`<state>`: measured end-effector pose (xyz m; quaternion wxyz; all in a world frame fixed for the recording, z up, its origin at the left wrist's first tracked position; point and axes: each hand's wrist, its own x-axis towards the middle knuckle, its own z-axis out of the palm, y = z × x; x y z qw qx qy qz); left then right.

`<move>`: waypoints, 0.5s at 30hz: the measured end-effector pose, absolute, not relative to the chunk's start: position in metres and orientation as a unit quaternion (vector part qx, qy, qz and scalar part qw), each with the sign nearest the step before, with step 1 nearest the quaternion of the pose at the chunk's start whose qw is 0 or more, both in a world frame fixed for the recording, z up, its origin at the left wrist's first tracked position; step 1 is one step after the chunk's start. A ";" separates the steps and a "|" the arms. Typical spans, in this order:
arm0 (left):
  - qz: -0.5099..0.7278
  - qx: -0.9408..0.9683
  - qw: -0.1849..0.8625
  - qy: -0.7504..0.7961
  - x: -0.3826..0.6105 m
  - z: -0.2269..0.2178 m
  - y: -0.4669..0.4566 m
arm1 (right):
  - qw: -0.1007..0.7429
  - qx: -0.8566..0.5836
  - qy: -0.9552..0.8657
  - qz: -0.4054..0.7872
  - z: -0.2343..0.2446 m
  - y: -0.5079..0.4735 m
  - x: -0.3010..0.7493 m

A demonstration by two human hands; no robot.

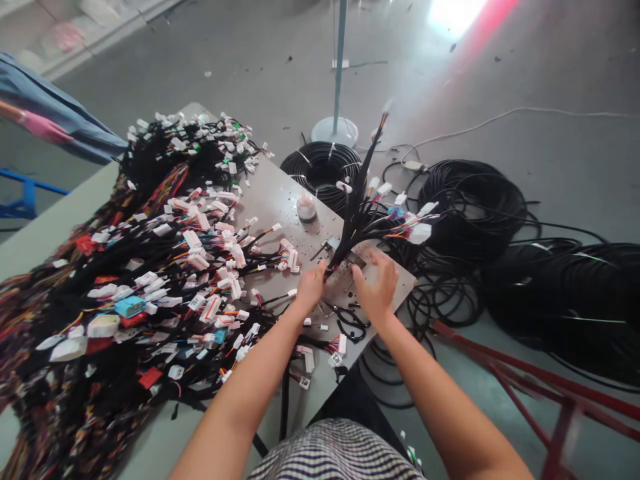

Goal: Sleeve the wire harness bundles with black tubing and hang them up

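Wire harness (pixel 357 223) between hands (pixel 311 287) (pixel 375 283) (right splayed)

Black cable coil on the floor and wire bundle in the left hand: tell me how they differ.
The wire bundle is raised in the left hand, while the black cable coil lies flat on the floor. The bundle fans into loose ends with white plugs; the coil is wound in rings, with no plugs visible. Both are mostly black wire.

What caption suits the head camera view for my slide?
Left hand holds a black wire harness; right hand open beside it.
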<state>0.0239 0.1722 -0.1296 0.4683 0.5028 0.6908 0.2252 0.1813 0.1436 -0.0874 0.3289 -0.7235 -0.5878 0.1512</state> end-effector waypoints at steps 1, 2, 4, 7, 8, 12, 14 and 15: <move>0.224 0.511 0.437 0.705 0.023 -0.130 0.169 | 0.313 -0.715 -0.604 0.163 -0.093 0.120 0.185; 0.225 0.515 0.419 0.714 0.022 -0.130 0.167 | 0.284 -0.700 -0.628 0.187 -0.100 0.099 0.187; 0.230 0.506 0.418 0.718 0.027 -0.129 0.172 | 0.196 -0.673 -0.676 0.227 -0.116 0.065 0.191; 0.229 0.476 0.461 0.713 0.039 -0.128 0.189 | 0.070 -0.661 -0.712 0.227 -0.133 0.044 0.197; 0.230 0.462 0.473 0.714 0.042 -0.129 0.194 | 0.045 -0.655 -0.720 0.223 -0.135 0.043 0.199; 0.220 0.423 0.478 0.738 0.039 -0.136 0.190 | -0.015 -0.647 -0.737 0.195 -0.130 0.038 0.208; 0.209 0.406 0.477 0.751 0.034 -0.136 0.181 | -0.046 -0.669 -0.719 0.181 -0.124 0.032 0.212; 0.211 0.396 0.486 0.750 0.032 -0.135 0.177 | -0.059 -0.683 -0.705 0.183 -0.121 0.030 0.213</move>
